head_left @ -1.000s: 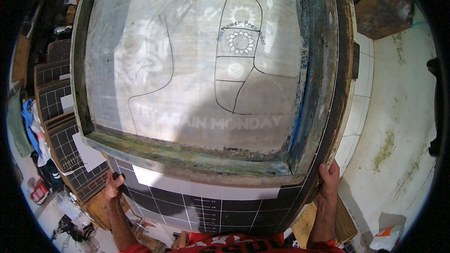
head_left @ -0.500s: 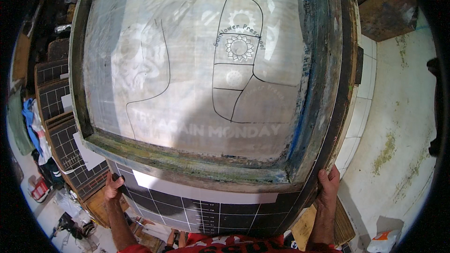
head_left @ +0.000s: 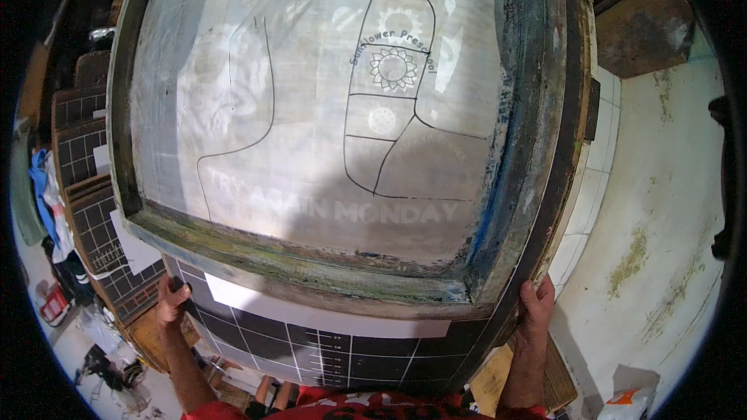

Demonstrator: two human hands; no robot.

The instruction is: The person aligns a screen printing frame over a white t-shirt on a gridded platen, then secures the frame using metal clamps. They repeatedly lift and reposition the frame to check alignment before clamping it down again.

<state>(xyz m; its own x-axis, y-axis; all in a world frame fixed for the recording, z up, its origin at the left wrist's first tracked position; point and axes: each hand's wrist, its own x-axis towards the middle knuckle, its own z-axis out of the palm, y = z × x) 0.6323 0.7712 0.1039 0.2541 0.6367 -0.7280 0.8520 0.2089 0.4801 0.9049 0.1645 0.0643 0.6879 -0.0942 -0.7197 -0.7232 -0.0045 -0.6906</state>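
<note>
A wooden-framed printing screen (head_left: 327, 284) spans the middle of the view, its pale mesh (head_left: 311, 163) marked with black outlines, a flower design and faint lettering. It rests over a black board with a white grid (head_left: 373, 350), and a strip of white paper (head_left: 327, 313) shows between them along the near side. My left hand (head_left: 172, 305) is closed on the board's near left corner, thumb on top. At the right edge, my right hand (head_left: 535, 305) grips the board, thumb up. The fingers of both hands are mostly hidden below it.
More gridded black boards (head_left: 97, 222) stand at the left, with a white sheet (head_left: 138, 245) by them. Clothes (head_left: 47, 194) and cluttered items lie farther left. A stained pale wall (head_left: 654, 210) runs along the right, with a white-and-orange bag (head_left: 625, 400) at lower right.
The screen, board and both hands sit slightly farther left in the picture. The screen's markings are also a little higher. Both hands keep the same hold.
</note>
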